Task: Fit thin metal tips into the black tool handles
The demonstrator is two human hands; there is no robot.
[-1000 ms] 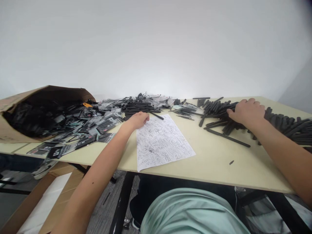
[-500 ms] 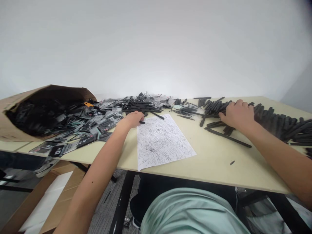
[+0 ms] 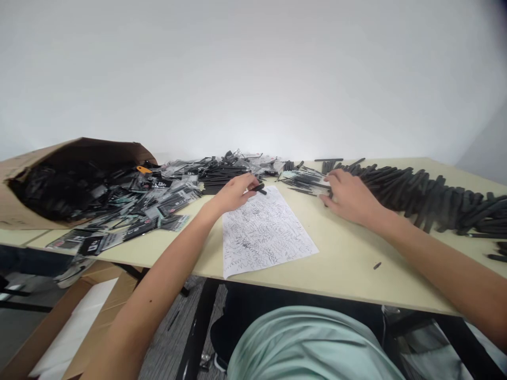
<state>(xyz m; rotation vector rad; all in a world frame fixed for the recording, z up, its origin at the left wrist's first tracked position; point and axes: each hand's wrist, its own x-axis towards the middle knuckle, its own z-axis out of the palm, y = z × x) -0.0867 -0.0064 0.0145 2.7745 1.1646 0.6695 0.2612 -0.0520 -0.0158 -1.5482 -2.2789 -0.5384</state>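
Half a second ago the right hand [image 3: 348, 196] lay over the heap of pens [image 3: 430, 192]; it has now swung left to the near end of the refills [image 3: 304, 180]. The left hand [image 3: 237, 192] has slid right, over the far left corner of the paper [image 3: 269, 232]. The loose pens that lay at angles before the heap have gone from that spot, and the heap now runs as a more unbroken bank toward the right.

The left fingers are curled closed around a short visible length of a pen [image 3: 258, 187], just above the paper's far edge. The right fingers are bent and partly apart; a dark bit shows at their tips, but I cannot tell whether they grip it. The pen is matt black and round, like those in the heap.

The paper is covered in scribbles, and its near left corner reaches the tabletop's [image 3: 336, 269] front edge. Bare room stretches from the paper to the right forearm, broken only by a small dark piece [image 3: 377, 265]. On the left, packets [image 3: 174, 203] spill from a box [image 3: 18, 211] and crowd up to the left forearm. Behind everything stands the wall [image 3: 253, 79].
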